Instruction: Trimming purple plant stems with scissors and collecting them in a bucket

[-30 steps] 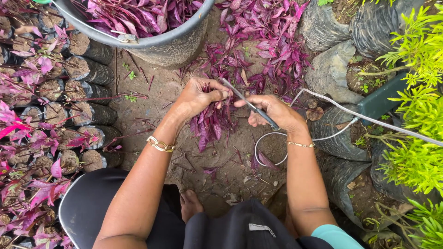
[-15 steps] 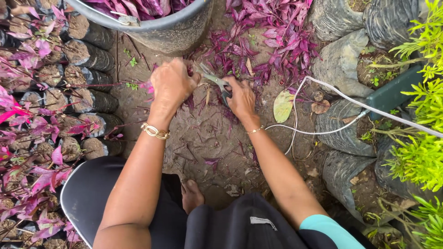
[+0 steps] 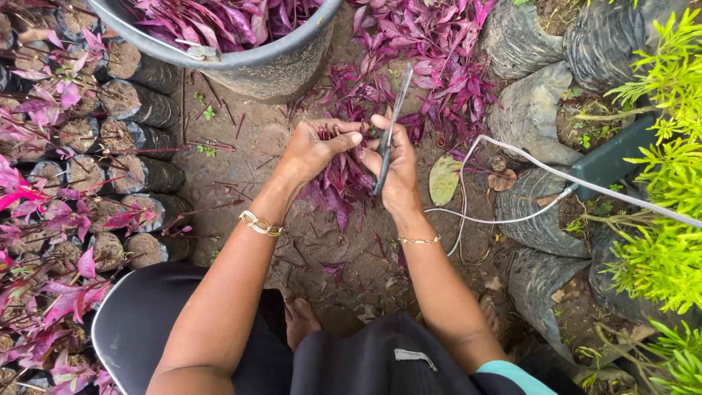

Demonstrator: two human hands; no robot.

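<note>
My left hand (image 3: 316,148) grips a bunch of purple-red leafy cuttings (image 3: 338,189) that hang down below it over the dirt ground. My right hand (image 3: 395,170) sits right beside it, holding grey scissors (image 3: 392,123) whose blades point up and away. Both hands touch the top of the bunch. A loose heap of the same purple cuttings (image 3: 431,62) lies on the ground just beyond the hands.
A grey bucket (image 3: 274,62) with more purple cuttings stands at the top. Rows of small black soil-filled bags (image 3: 131,110) with purple seedlings line the left. Larger black bags (image 3: 534,110), yellow-green plants (image 3: 662,241) and a white cable (image 3: 512,153) are on the right.
Both hands pulled back from the ground near the heap toward me, lifting a fresh bunch of cuttings. The scissors swung from lying flat to pointing upward.
</note>
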